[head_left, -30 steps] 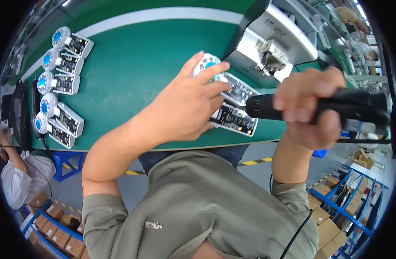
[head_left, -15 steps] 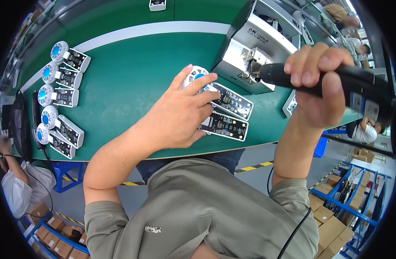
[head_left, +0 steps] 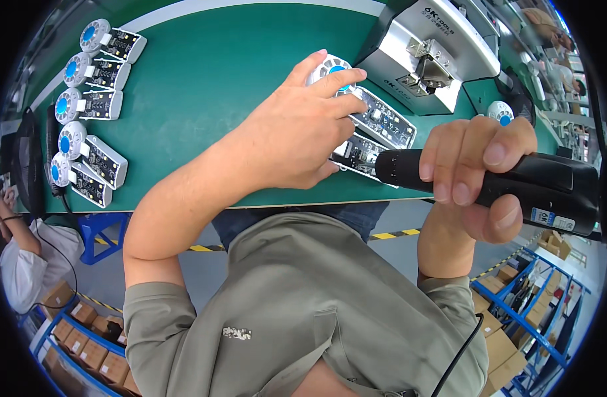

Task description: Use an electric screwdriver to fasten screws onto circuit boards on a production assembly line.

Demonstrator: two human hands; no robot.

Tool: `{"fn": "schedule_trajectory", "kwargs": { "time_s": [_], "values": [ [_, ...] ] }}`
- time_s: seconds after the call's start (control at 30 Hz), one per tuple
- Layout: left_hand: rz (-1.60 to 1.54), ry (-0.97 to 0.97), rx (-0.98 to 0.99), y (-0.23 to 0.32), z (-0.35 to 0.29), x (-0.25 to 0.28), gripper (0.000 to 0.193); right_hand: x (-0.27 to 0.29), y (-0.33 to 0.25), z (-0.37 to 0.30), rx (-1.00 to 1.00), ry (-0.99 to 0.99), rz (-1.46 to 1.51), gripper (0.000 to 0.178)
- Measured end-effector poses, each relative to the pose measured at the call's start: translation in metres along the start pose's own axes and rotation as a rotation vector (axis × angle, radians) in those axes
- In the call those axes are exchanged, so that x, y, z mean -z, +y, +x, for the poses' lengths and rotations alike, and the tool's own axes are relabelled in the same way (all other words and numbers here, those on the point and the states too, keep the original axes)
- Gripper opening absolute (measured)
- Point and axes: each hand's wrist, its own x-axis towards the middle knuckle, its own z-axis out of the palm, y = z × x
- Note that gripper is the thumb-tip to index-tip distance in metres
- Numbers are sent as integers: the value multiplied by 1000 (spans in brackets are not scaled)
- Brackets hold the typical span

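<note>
My left hand [head_left: 303,129] steadies an opened handheld fan on the green table, fingers over its white round head [head_left: 330,69] with a blue centre. Its open handle pieces lie side by side: a circuit board half [head_left: 388,120] and a nearer half [head_left: 357,153] with a dark board. In my right hand [head_left: 478,175] is a black electric screwdriver [head_left: 548,182], fingers wrapped round its body. It lies nearly level, its nose over the nearer half; the bit's exact contact is hard to see. Just beyond stands a silver screw feeder [head_left: 422,53].
Several similar opened fans [head_left: 88,106] line the table's left side. Another fan head [head_left: 500,112] lies right of the feeder. The table's near edge [head_left: 250,207] runs before my body. A blue stool [head_left: 99,235] and a co-worker's arm [head_left: 19,228] are at left; shelves of boxes [head_left: 528,298] at right.
My right hand has brought the screwdriver from the screw feeder down and nearer, onto the nearer handle half. My left hand stays on the fan. The whole view has shifted.
</note>
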Motion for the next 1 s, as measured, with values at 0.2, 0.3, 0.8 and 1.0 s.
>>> {"fn": "schedule_trajectory", "kwargs": {
  "time_s": [0.2,0.3,0.8,1.0],
  "values": [
    [-25,23,-2,-1,-1,-1,24,-3,5,0,-12,-5,13,31],
    [-17,21,1,-2,-2,0,23,-6,6,2,-17,2,13,31],
    [233,10,20,7,-5,4,19,-22,12,6,65,-53,110,30],
    [291,-66,8,16,8,2,26,17,-44,-18,138,266,92,25]
  ]
}}
